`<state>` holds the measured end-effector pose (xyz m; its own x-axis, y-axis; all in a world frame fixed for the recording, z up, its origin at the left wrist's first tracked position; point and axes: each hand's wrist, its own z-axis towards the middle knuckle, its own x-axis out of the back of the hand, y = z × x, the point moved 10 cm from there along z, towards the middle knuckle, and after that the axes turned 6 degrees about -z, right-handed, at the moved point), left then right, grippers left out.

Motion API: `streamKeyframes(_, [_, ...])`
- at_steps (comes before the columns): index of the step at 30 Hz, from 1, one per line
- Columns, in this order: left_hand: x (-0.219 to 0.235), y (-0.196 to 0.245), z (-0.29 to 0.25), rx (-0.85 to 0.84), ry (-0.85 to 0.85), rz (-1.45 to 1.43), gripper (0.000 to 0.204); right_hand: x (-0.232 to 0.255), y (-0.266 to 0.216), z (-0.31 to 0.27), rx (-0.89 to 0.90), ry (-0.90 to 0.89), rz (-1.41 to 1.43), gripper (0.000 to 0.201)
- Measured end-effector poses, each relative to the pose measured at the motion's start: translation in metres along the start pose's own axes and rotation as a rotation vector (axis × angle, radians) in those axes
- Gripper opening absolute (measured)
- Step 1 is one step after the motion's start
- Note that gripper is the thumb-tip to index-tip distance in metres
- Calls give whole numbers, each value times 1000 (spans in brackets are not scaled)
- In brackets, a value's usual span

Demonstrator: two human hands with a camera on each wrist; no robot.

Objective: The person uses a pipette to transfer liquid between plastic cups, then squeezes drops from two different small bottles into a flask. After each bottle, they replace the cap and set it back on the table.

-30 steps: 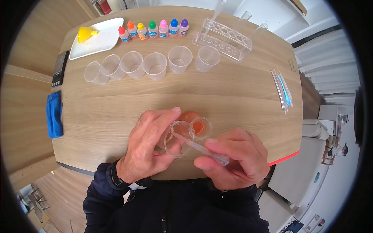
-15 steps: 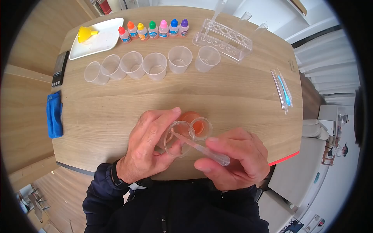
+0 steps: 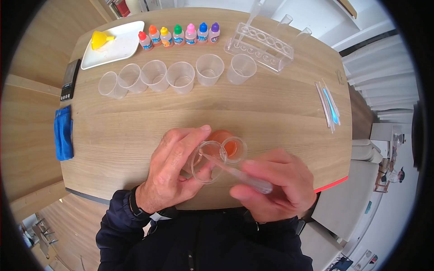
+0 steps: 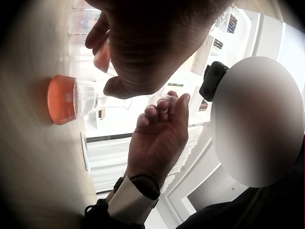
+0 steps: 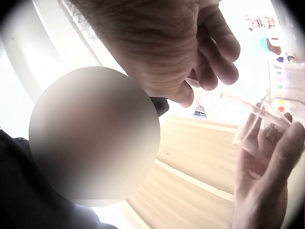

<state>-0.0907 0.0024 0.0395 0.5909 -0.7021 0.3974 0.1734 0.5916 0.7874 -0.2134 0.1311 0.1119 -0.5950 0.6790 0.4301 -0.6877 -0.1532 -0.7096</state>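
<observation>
In the head view the left hand (image 3: 169,169) grips a clear plastic cup (image 3: 195,174), fingers and thumb round its sides. The right hand (image 3: 280,185) pinches the bulb of a clear dropper (image 3: 239,174) between thumb and fingers, and the dropper's narrow tip reaches into that cup. Just beyond stands a vessel of orange-red liquid (image 3: 219,134), seen in the left wrist view as a flask (image 4: 63,100) with a wide, filled base. The right wrist view shows the dropper's stem (image 5: 248,107) over the left hand (image 5: 264,167).
Several clear cups (image 3: 180,80) stand in a row, with capped dropper bottles (image 3: 179,38) behind. A white tray (image 3: 122,52) holds a yellow funnel (image 3: 100,40). Further right are a test-tube rack (image 3: 260,47) and stirring sticks (image 3: 329,106). A scale (image 3: 69,80) and blue cloth (image 3: 63,135) lie left.
The right hand has shifted slightly right and down with the dropper, whose bulb now looks fuller and blurred. The left hand and its cup have stayed put.
</observation>
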Motion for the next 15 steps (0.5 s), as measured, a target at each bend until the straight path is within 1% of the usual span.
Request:
streamKeyframes(2, [0, 1, 1, -4, 3, -5, 73, 18, 0, -6, -12, 20, 37, 51])
streamKeyframes(4, [1, 0, 0, -2, -1, 0, 72, 40, -1, -14, -25, 120, 99, 50])
streamKeyframes(5, [0, -1, -2, 0, -9, 7, 71, 52, -2, -20, -31, 209, 135, 50])
streamKeyframes(8, [-1, -2, -2, -2, -15, 15, 70, 77, 1, -32, -64, 383, 118, 54])
streamKeyframes(11, [-2, -2, -3, -4, -16, 12, 70, 78, 9, -38, -93, 444, -20, 53])
streamKeyframes(12, [-2, -2, -3, -5, -17, 10, 70, 74, 10, -35, -92, 414, -42, 52])
streamKeyframes(15, [-2, -2, -3, 2, -16, 6, 71, 66, 12, -34, -146, 413, -45, 43])
